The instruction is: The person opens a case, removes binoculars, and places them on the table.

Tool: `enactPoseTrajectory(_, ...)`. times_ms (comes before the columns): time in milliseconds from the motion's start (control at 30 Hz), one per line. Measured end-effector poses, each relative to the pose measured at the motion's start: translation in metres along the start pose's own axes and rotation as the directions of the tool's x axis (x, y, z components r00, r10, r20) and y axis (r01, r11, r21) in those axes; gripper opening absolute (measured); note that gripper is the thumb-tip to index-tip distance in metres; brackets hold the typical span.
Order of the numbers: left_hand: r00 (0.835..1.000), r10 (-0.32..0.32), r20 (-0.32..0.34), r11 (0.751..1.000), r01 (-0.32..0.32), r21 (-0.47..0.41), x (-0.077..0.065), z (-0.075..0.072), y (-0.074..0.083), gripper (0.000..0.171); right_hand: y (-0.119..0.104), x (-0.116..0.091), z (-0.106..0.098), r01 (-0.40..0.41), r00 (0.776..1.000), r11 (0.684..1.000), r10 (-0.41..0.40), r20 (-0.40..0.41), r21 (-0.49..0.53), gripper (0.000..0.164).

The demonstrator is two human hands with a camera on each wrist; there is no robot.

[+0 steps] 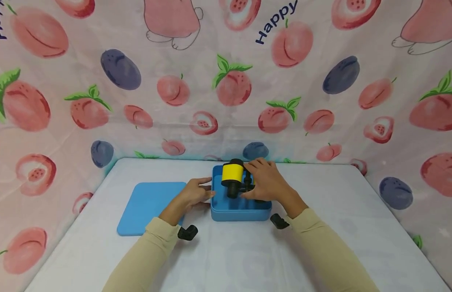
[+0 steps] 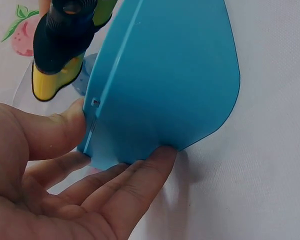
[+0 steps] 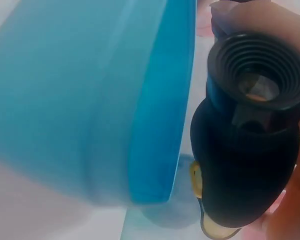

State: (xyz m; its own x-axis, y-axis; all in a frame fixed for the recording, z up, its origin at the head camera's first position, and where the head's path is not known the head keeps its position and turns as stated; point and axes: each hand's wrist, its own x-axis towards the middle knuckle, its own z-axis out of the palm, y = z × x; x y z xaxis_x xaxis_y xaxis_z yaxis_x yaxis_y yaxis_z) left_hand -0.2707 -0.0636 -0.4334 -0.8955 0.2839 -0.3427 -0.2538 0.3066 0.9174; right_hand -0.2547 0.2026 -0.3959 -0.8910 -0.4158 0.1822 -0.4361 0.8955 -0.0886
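Note:
A pair of yellow-and-black binoculars (image 1: 232, 173) is held by my right hand (image 1: 266, 180), whose thumb and fingers grip the right barrel. That barrel is mostly hidden under the hand. Beneath the binoculars stands a lidless blue box (image 1: 241, 215). In the right wrist view, a black eyepiece of the binoculars (image 3: 257, 85) shows beside the box wall (image 3: 90, 100). My left hand (image 1: 193, 192) touches the box's left side. In the left wrist view, the left thumb meets the rim and fairly straight fingers (image 2: 140, 185) lie against the outer wall.
A flat blue lid (image 1: 149, 207) lies on the white table (image 1: 233, 259), left of the box and partly behind the left forearm. Behind the table hangs a fruit-print cloth (image 1: 211, 81). A small black wrist mount (image 1: 188, 232) sits by each sleeve.

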Motion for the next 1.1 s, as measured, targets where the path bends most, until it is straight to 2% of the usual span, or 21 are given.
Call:
enactPoseTrajectory(467, 0.999, -0.031, 0.033, 0.997, 0.033, -0.072, 0.006, -0.002, 0.003, 0.069, 0.021, -0.015, -0.017, -0.011, 1.000, 0.999, 0.011, 0.018, 0.034, 0.105)
enactPoseTrajectory(767, 0.998, -0.012, 0.065, 0.997, 0.017, -0.080, 0.003, -0.001, -0.003, 0.069, 0.032, -0.027, -0.019, -0.050, 0.998, 0.998, 0.048, 0.038, 0.043, 0.104)
enactPoseTrajectory(1100, 0.998, -0.016, 0.067, 0.994, 0.023, -0.106, 0.003, -0.001, -0.005, 0.070, 0.052, -0.042, -0.024, -0.061, 0.998, 0.998, 0.060, 0.034, 0.028, 0.102)
